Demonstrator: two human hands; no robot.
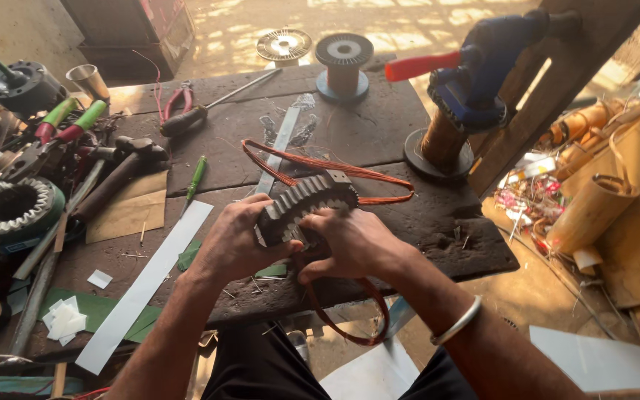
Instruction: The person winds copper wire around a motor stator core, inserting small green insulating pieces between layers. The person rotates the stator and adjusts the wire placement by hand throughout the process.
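Both my hands hold a grey toothed stator core (pixel 304 201) above the front edge of a dark wooden bench (pixel 379 126). My left hand (pixel 232 241) grips its left side. My right hand (pixel 350 243) grips its right side, fingers curled over the teeth. A loop of copper wire (pixel 350 175) runs from the core across the bench, and another copper loop hangs below my right hand toward my lap. A metal bangle sits on my right wrist.
A second stator core (pixel 10 207), pliers (pixel 61 122), hammers and screwdrivers crowd the bench's left. White insulation strips (pixel 146 285) lie near the front. Two wire spools (pixel 344 63) stand at the back. A blue winding tool with a red handle (pixel 475 74) stands at the right.
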